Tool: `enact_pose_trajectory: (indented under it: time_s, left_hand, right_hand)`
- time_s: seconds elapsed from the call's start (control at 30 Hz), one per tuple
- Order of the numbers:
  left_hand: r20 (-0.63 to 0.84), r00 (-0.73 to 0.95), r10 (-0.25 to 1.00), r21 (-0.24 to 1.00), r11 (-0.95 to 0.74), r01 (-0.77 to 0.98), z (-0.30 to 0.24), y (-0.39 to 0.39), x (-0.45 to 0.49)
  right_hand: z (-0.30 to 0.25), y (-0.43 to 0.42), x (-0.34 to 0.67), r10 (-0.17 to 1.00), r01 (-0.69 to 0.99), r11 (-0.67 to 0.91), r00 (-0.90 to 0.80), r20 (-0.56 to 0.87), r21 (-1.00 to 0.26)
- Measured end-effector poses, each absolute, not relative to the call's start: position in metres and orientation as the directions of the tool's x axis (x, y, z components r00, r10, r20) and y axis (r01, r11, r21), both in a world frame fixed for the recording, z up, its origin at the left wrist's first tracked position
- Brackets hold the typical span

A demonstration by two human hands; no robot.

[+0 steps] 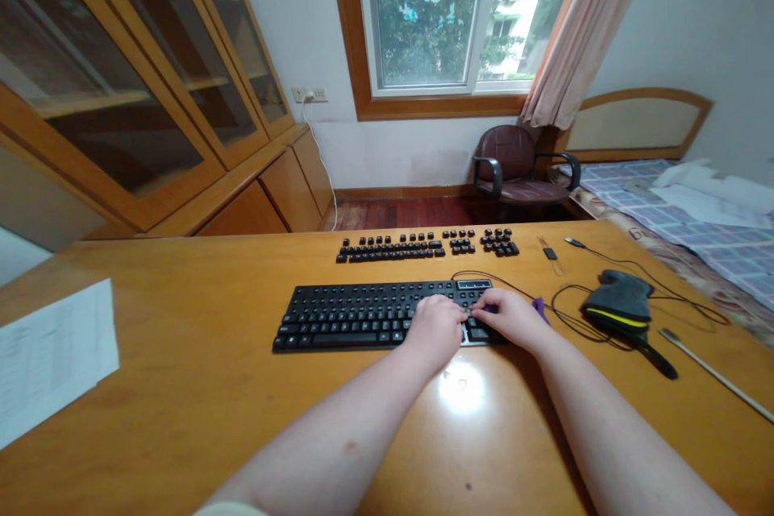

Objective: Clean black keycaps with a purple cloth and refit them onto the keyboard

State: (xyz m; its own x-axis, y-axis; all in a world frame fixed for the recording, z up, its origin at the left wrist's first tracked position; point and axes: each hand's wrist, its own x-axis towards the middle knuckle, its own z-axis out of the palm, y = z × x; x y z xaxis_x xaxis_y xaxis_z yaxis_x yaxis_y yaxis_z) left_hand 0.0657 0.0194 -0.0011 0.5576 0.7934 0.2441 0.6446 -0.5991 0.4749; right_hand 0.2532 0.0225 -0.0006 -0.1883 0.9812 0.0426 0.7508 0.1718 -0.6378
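Observation:
A black keyboard (339, 338) lies on the wooden desk. Its front rows carry keycaps, while its upper rows show bare key posts. My left hand (435, 326) rests over its right part, fingers curled and fingertips meeting those of my right hand near the number pad. What the left fingertips hold, if anything, is hidden. My right hand (509, 318) is closed, thumb and forefinger pinched on the number pad, and purple cloth (540, 308) pokes out from under it. Behind the keyboard, loose black keycaps (393, 251) lie sorted in rows and groups.
On the right are a grey brush-like tool with a yellow stripe (617, 306), a thin white-handled brush (717, 375), a coiled cable (577, 322) and a small wire keycap puller (550, 253). Printed papers (57, 359) lie at left. Beyond the desk stands a chair (513, 165).

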Motion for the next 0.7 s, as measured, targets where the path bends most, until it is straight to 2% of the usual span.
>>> enact_pose_trajectory:
  time_s: [0.17, 0.27, 0.37, 0.43, 0.5, 0.6, 0.7]
  left_hand:
    - [0.248, 0.522, 0.816, 0.428, -0.576, 0.697, 0.014, 0.008, 0.065]
    - [0.23, 0.529, 0.817, 0.392, -0.575, 0.718, 0.018, 0.005, 0.066]
    - [0.201, 0.531, 0.823, 0.329, -0.568, 0.755, 0.014, 0.006, 0.067]
    - [0.184, 0.541, 0.82, 0.306, -0.571, 0.761, 0.011, 0.007, 0.068]
    - [0.174, 0.555, 0.814, 0.304, -0.58, 0.756, 0.008, 0.008, 0.068]
    - [0.173, 0.56, 0.81, 0.303, -0.585, 0.752, 0.007, 0.009, 0.067]
    - [0.167, 0.563, 0.809, 0.297, -0.586, 0.754, 0.008, 0.009, 0.067]
  right_hand:
    - [0.001, 0.021, 0.25, 0.984, 0.7, 0.174, -0.142, 0.104, -0.693]
    - [0.004, 0.017, 0.251, 0.976, 0.692, 0.117, 0.052, 0.211, -0.712]
    - [0.012, 0.017, 0.26, 0.917, 0.706, -0.031, 0.301, 0.261, -0.707]
    - [0.019, 0.022, 0.27, 0.886, 0.734, -0.128, 0.387, 0.256, -0.667]
    - [0.024, 0.032, 0.281, 0.886, 0.782, -0.204, 0.403, 0.228, -0.588]
    - [0.02, 0.054, 0.294, 0.876, 0.843, -0.241, 0.402, 0.267, -0.481]
    - [0.005, 0.073, 0.3, 0.904, 0.892, -0.259, 0.359, 0.233, -0.371]
